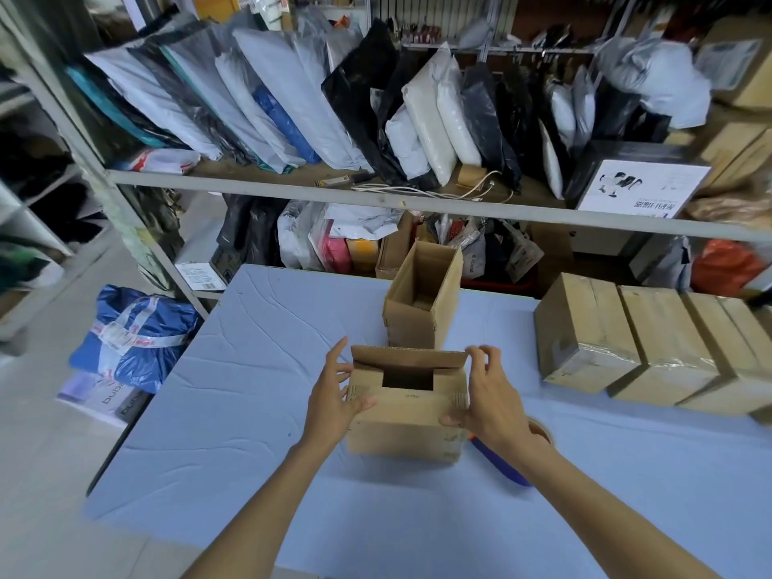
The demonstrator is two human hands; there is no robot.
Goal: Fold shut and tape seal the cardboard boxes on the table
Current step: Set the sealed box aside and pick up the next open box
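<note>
A small cardboard box stands in the middle of the blue table, its top flaps half folded with a dark gap between them. My left hand presses its thumb on the near flap at the box's left side, fingers spread. On the right side my right hand has its thumb against the near flap and its fingers curled over the far flap's corner. Behind it stands a taller box with its top open. A blue-handled tape dispenser lies right of the box, partly hidden by my right wrist.
Three taped boxes sit in a row at the table's right. A metal shelf rack packed with bagged parcels runs along the far edge. A blue taped bundle lies on the floor to the left.
</note>
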